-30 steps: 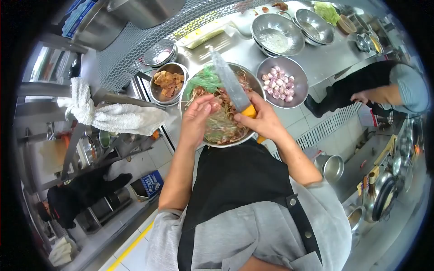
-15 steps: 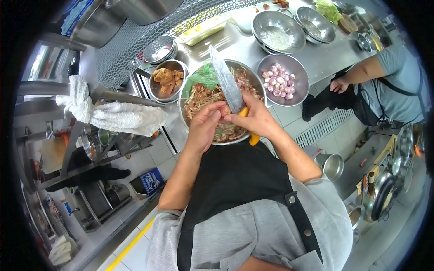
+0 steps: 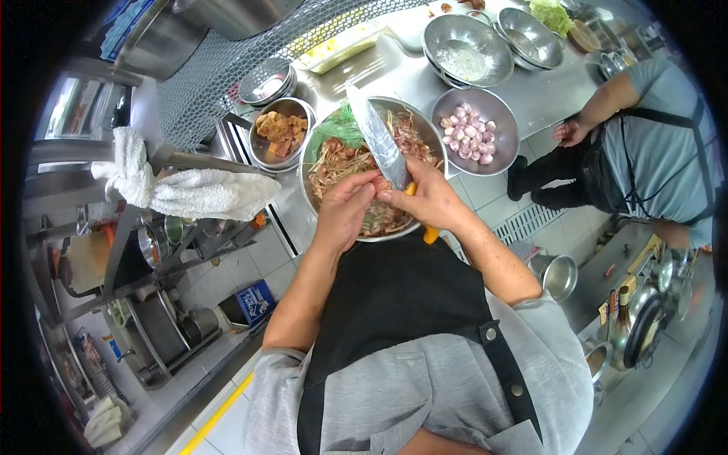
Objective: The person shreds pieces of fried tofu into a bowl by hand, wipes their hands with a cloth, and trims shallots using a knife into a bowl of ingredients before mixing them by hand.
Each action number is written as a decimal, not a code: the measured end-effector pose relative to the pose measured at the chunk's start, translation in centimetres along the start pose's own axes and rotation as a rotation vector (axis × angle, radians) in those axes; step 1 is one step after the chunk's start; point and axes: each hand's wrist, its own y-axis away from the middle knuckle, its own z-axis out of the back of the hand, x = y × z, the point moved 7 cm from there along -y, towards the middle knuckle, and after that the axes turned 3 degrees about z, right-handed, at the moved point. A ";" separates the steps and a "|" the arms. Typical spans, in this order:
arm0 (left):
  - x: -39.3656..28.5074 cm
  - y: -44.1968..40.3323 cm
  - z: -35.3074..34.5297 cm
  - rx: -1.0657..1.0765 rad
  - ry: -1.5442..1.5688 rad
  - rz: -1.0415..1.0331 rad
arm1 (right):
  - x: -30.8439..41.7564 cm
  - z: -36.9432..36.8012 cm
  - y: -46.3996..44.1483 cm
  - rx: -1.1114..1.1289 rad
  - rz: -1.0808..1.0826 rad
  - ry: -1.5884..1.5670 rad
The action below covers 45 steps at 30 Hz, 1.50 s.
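Note:
Over a large metal bowl (image 3: 305, 182) full of shallot skins (image 3: 331, 161), my left hand (image 3: 343, 211) pinches a small pinkish shallot (image 3: 382, 184). My right hand (image 3: 435, 199) grips the yellow handle of a broad knife (image 3: 373, 129), its blade slanting up and away to the left. My right thumb presses close to the shallot, beside the blade's lower end. A green plastic bag (image 3: 343, 126) lies among the skins. To the right, peeled shallots (image 3: 469, 133) sit in a second metal bowl (image 3: 497, 164).
A bowl of brown chunks (image 3: 282, 135) stands at the left, near a white towel (image 3: 212, 197) tied to a rail. Metal strainers (image 3: 464, 49) and a tray (image 3: 341, 51) are farther back on the counter. Another person (image 3: 652, 144) stands at the right.
My hands stay together over the bowl, with the knife and shallot shifted only slightly. At the right, the other person has turned and leaned, with the arm moved.

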 end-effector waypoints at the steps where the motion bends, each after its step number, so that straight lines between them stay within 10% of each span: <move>1: 0.2 0.0 0.3 0.000 0.000 0.000 | 0.1 0.0 0.0 0.000 -0.006 0.048; 14: 1.1 -0.1 1.1 -0.085 -0.007 0.088 | 1.1 0.1 0.5 -0.028 0.105 0.514; 45: -2.0 0.7 -0.3 0.043 -0.018 -0.005 | 3.0 0.1 -1.5 -0.006 0.143 0.220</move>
